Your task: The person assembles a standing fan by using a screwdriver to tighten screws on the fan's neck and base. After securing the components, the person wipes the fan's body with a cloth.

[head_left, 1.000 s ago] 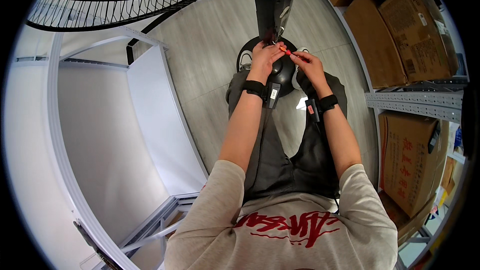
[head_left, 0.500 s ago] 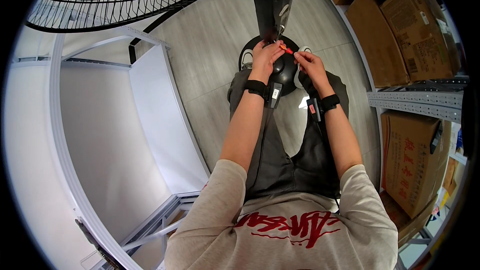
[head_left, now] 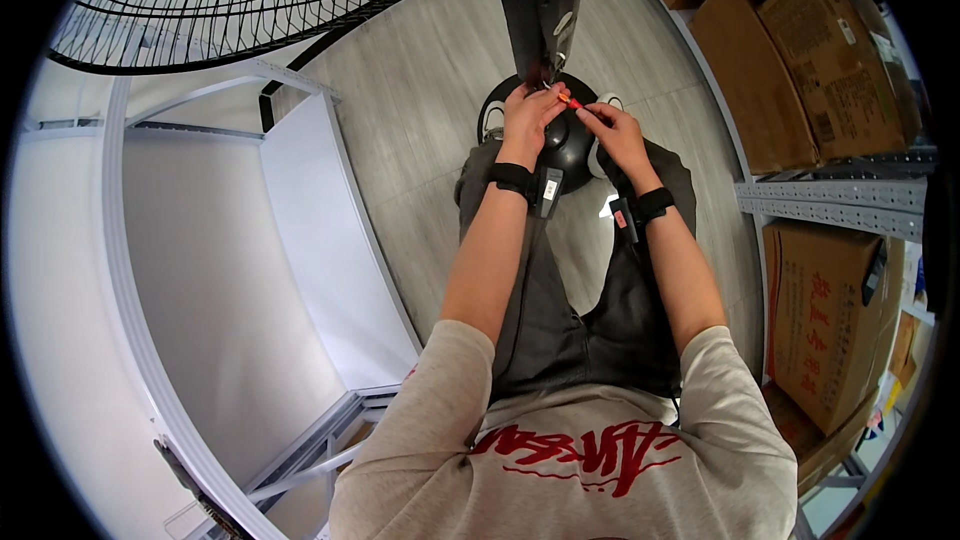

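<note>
A small red-and-yellow screwdriver (head_left: 571, 102) lies slantwise between my hands, its far end close to a dark upright column (head_left: 540, 15). My left hand (head_left: 526, 125) is closed at its yellow end, beside the foot of the column. With thumb and fingers pinched, my right hand (head_left: 618, 136) holds the red end. The tip is too small to make out. Below my hands is the round black base (head_left: 568, 152) from which the column rises, between my feet. A black strap with a small box sits on each wrist.
A large black wire fan cage (head_left: 270, 0) fills the upper left. White metal shelving (head_left: 310, 230) stands on my left. Cardboard boxes (head_left: 745, 80) sit on a metal rack (head_left: 830, 205) at the right, with another box (head_left: 825, 320) lower down. Grey floor (head_left: 410, 140) surrounds the base.
My right hand has moved slightly left, from just off the screwdriver's red end to gripping it. My left hand has stayed nearly in place.
</note>
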`<state>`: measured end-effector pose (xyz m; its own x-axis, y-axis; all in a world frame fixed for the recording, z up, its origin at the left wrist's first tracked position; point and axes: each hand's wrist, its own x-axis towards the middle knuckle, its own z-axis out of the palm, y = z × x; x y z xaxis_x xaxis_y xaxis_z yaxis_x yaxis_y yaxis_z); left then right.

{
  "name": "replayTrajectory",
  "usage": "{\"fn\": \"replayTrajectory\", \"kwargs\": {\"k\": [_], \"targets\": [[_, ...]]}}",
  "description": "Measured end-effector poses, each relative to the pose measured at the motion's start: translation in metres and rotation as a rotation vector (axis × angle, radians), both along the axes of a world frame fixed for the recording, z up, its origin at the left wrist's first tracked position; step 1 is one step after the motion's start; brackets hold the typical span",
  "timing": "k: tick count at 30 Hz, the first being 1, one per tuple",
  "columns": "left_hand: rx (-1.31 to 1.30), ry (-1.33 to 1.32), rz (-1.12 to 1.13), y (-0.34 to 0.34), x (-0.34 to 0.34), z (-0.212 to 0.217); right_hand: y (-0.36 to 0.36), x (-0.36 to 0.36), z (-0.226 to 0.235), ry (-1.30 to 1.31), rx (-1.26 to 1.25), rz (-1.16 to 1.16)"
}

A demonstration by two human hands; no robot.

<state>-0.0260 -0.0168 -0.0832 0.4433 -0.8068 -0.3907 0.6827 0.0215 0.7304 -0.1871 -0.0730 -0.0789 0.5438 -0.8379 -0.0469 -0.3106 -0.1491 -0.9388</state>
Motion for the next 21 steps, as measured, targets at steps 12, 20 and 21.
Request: {"fn": "replayTrajectory", "kwargs": {"k": [12,20,21], "targets": [[0.099,-0.148,0.010,-0.001,0.002,0.004,-0.008,-0.006,0.005,-0.021,0.280,0.074],[-0.081,-0.978,0.213,-0.014,0.008,0.026,-0.014,-0.047,0.008,-0.018,0.065,-0.048],[-0.087,-1.034,0.197,-0.012,0.011,0.037,-0.008,-0.047,0.029,-0.023,0.061,-0.065]]}}
